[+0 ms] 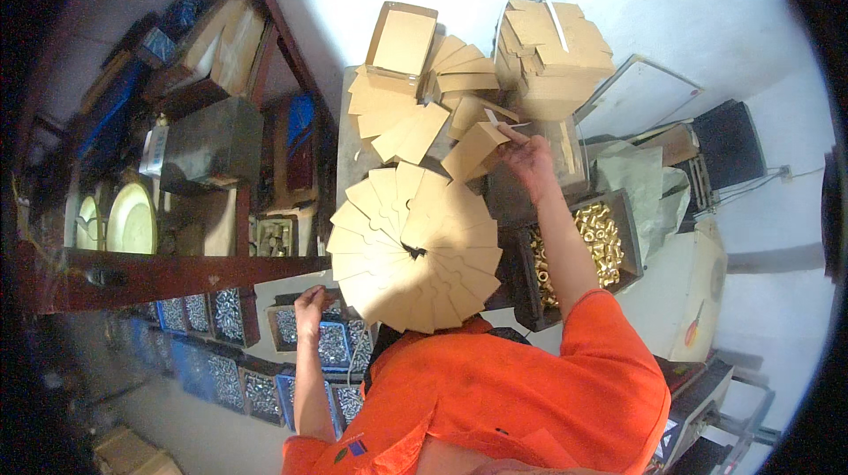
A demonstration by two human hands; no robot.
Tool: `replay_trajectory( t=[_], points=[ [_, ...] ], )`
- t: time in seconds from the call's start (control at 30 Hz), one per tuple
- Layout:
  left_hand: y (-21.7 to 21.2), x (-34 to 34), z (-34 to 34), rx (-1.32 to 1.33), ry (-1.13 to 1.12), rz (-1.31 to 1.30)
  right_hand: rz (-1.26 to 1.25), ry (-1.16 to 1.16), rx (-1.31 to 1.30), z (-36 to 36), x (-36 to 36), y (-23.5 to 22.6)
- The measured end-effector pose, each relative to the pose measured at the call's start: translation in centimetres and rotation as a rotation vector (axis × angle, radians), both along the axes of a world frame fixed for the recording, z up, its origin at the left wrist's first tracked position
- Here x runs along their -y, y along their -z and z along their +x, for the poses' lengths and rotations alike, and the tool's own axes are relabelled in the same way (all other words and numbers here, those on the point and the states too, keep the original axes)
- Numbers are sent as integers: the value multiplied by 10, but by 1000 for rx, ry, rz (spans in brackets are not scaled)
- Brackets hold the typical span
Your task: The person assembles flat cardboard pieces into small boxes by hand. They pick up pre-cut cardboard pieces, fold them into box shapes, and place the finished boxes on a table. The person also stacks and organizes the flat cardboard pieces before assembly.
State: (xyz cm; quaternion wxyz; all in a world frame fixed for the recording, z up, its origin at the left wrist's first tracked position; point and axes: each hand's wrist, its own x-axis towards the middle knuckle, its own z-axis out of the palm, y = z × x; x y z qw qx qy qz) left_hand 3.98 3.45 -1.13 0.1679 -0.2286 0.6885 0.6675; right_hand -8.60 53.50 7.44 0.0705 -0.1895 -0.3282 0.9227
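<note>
Right hand (pixel 528 164) is beyond and right of the card fan (pixel 455 219), fingertips at a brown carton (pixel 470 153); can't tell if clamped. Left hand (pixel 311 305) is left of the fan, fingers curled, grip unclear. Dark bin (pixel 523 285) of gold-coloured fittings (pixel 602 236): right of the fan.

Shows one left hand (pixel 311 303) and one right hand (pixel 527 159), two in all. Includes one large round fan of brown cards (pixel 446 285), roughly twenty overlapping pieces, and two smaller card fans (pixel 415 135), too overlapped for a sure count. Also contains one open carton (pixel 400 38), one stack of brown card (pixel 556 60) with one white strap (pixel 556 24), and one bin (pixel 633 254) of brass-coloured fittings (pixel 596 232), too numerous to count. At left, presents two round pale discs (pixel 132 220), one dark grey box (pixel 212 144) and at least eight bins (pixel 250 320) of silvery hardware (pixel 228 314); at right, one black panel (pixel 731 144).
</note>
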Motion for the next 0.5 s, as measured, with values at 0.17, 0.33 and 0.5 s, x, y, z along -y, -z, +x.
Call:
replay_trajectory(
  t=[0.17,0.33,0.5],
  points=[
    [1,9,8,16,0,-9,282,-267,-70,-1,-12,-47],
    [24,23,18,-1,-64,56,799,-320,3,-71,-17,-64],
    [23,35,27,-13,-95,20,1339,-511,135,-165,-12,-57]
  ],
)
